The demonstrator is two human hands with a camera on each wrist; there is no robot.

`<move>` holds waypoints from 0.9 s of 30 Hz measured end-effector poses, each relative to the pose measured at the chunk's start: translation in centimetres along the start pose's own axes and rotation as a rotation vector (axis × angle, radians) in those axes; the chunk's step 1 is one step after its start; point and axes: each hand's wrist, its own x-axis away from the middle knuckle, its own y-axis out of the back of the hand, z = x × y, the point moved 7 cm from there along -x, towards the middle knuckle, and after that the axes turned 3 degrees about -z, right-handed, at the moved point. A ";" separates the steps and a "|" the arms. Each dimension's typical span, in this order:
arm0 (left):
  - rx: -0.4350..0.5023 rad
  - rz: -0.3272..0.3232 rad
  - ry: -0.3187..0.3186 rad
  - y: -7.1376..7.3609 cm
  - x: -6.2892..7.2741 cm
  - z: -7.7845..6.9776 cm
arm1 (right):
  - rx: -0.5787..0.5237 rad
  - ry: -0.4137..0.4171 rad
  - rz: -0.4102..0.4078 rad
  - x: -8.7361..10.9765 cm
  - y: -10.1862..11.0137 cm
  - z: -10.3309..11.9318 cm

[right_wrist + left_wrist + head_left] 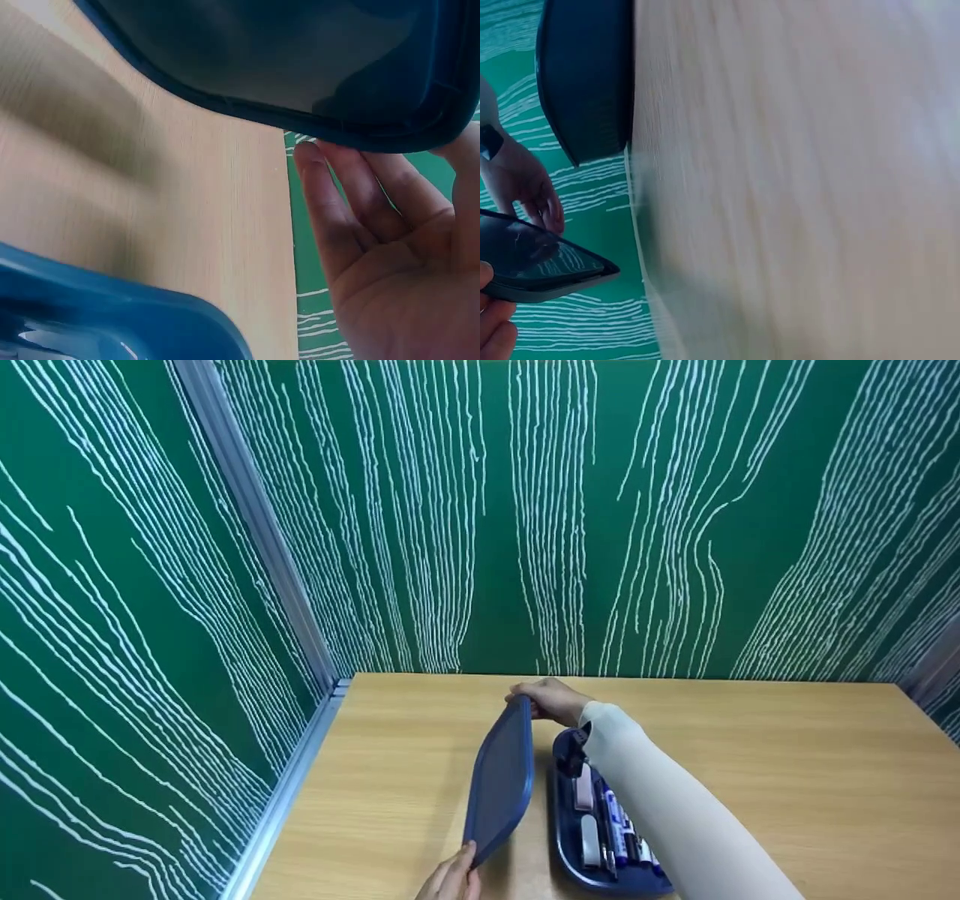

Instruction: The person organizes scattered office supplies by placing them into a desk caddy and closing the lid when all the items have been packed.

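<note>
A dark blue lid [501,780] stands tilted on edge above the table, left of an uncovered blue pencil case [555,817]. My left hand [450,876] pinches its near corner between thumb and fingers. At the far end, my right hand [553,701] grips the lid's edge; in the right wrist view the fingers of this hand [397,255] lie behind the rim. Inside the case lie blue-and-white markers [616,829], a grey block [590,840], a pinkish block [583,787] and a black object [570,746]. My right forearm hides part of the case.
The wooden table [405,765] ends at a green wall [495,585] with white wavy lines. A metal rail [285,795] runs along the left edge, below another green panel [90,660].
</note>
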 end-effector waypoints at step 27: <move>-0.309 0.062 -0.416 0.4 -1.4 -1.1 | -0.107 -0.009 0.064 0.6 1.2 -3.7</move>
